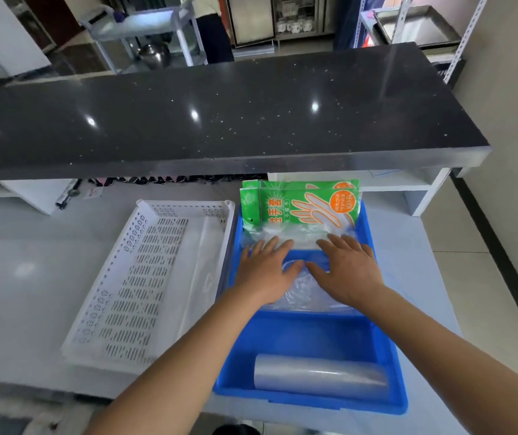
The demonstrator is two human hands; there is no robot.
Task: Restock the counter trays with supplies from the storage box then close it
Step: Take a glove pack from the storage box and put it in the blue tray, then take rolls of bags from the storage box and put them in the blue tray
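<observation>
Both hands lie flat with straight fingers inside the blue tray point(389, 365): the left hand point(267, 271) and right hand point(347, 270) press side by side on a pile of clear plastic bags point(307, 296) in the tray's middle. Just beyond the fingertips, green glove packets point(298, 200), at least two, stand upright against the far wall, printed with an orange hand outline and Chinese characters; a round orange label reads "100". One clear plastic roll point(320, 375) lies at the near end, its long axis running left to right. Just left, touching the blue tray, sits one white perforated tray point(132, 277), long axis near to far.
</observation>
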